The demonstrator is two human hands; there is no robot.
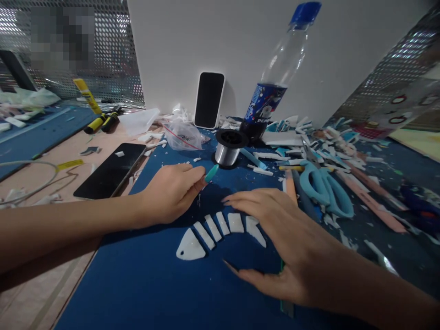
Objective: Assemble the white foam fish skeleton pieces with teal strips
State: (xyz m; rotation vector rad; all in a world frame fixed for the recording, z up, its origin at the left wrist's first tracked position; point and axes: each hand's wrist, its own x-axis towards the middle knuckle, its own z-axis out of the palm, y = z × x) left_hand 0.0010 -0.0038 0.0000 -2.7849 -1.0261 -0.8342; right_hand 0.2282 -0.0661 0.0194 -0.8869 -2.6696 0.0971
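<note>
Your left hand (172, 192) is closed in a pinch on a teal piece (211, 173), held low over the mat (137, 284) toward its far side. Your right hand (282, 233) is spread wide and flat and grips nothing, with its fingers pointing left and its thumb toward you.

The white pieces (223, 224) lie in a curved row on the mat between your two hands. They sit apart from one another, with the largest at the near left end. Your right fingers are just beside the rightmost piece.

Clearance: open blue mat runs from the row to the near edge. Beyond your left hand a spool (228, 146) stands close, with a bottle (275, 78) just behind it. Scissors (326, 188) lie just beyond your right hand by the mat's right edge, among scraps (330, 137). A phone (110, 170) lies flat on the table (34, 298) at the mat's left edge.
</note>
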